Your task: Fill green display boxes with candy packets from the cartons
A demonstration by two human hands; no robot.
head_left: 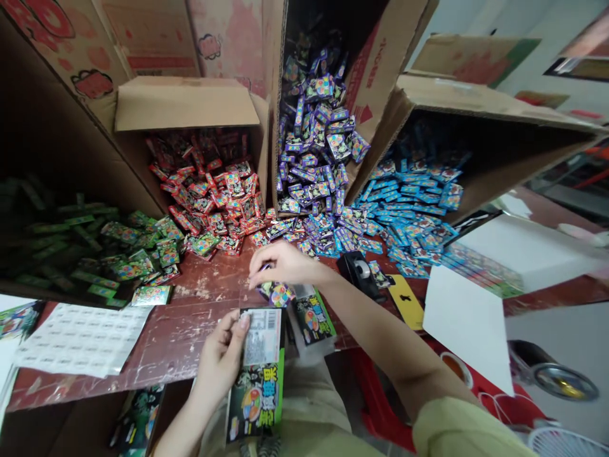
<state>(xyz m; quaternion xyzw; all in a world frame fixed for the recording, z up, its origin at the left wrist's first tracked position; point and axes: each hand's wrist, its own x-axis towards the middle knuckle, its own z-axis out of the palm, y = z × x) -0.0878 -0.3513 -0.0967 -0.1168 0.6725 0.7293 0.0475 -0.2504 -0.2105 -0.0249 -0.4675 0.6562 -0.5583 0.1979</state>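
My left hand [219, 355] is closed on the edge of a black and green candy display box [254, 400], thumb on its white label. The box is tilted in front of my lap. Just above its top end, my right hand [285, 261] is closed around a small purple candy packet [278, 294]; its fingers partly hide the packet. Below the right wrist, a second black and green candy box [311, 317] stands at the table's edge beside the first one.
Cartons spill small green [128, 231], red [223, 190], purple [316, 152] and blue packets [409, 190] onto the red table [204, 279]. A label sheet [85, 336] lies left. A black tape dispenser [359, 273], yellow phone [406, 301] and white sheet [464, 324] lie right.
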